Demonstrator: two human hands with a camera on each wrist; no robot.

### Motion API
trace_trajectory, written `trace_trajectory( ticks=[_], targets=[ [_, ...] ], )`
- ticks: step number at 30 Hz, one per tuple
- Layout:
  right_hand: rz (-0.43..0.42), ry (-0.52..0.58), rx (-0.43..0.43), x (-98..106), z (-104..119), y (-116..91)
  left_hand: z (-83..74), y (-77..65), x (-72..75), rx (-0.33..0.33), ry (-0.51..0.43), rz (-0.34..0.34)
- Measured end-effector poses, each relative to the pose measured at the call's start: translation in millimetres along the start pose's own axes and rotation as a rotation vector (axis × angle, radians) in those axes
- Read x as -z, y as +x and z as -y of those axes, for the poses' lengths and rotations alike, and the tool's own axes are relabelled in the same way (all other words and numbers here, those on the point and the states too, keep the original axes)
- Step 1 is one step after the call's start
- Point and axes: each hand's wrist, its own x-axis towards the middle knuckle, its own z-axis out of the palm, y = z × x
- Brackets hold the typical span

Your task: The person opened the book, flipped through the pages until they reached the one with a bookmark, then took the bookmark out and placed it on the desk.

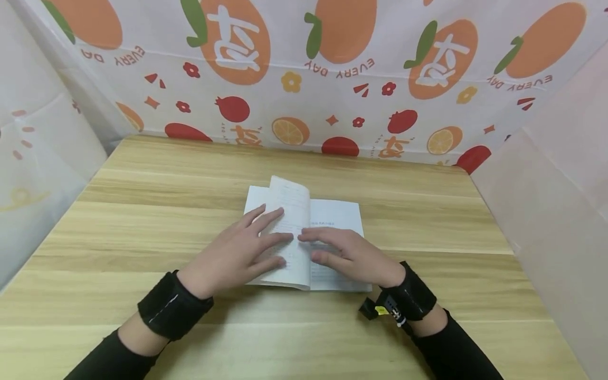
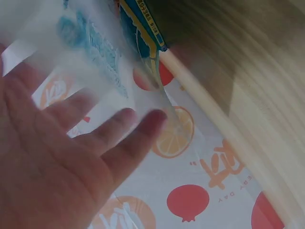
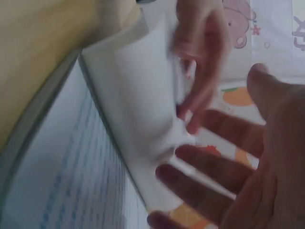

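An open book (image 1: 339, 212) lies on the wooden table, printed text on its pages. One leaf or a few leaves (image 1: 291, 196) stand up from the left side, curving near the middle fold. My left hand (image 1: 235, 256) spreads its fingers over these pages. Over the right page, my right hand (image 1: 358, 256) reaches toward the fold with fingers extended. In the right wrist view, the curved pages (image 3: 140, 81) rise between my right hand (image 3: 281, 157) and my blurred left hand (image 3: 205, 62). The left wrist view shows my left palm (image 2: 52, 167) beside a blurred page (image 2: 97, 52) with blue-green print.
The wooden table (image 1: 142, 211) surrounds the book. A white fruit-print cloth (image 1: 294, 89) hangs along its back edge, with pale cloth at both sides. Black bands (image 1: 176, 306) circle both wrists; a small device with a cable (image 1: 387, 309) hangs at the right one.
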Motion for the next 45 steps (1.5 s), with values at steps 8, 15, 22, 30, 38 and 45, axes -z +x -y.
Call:
trace_trajectory(
  ticks=[8,15,22,30,38,45],
  targets=[
    [-0.090,-0.334,-0.274,12.5,-22.1,-2.7,4.9,1.5,-2.3,0.008,0.054,0.033],
    [-0.089,-0.353,-0.458,14.4,-36.2,-11.1,2.5,-1.9,-4.3,0.103,-0.057,0.170],
    [-0.051,-0.364,-0.482,11.5,-44.3,-11.5,3.0,-3.9,-10.7,0.092,-0.038,0.164],
    [-0.012,-0.372,-0.486,5.6,-43.1,-11.2,2.7,-4.4,-13.3,0.073,-0.020,0.193],
    [-0.074,-0.339,-0.469,6.9,-34.5,-8.4,1.6,-5.1,-11.0,0.056,-0.016,0.210],
    [-0.147,-0.240,-0.408,9.8,-30.1,-8.3,1.3,-5.8,-10.5,0.041,-0.031,0.189]
  ],
)
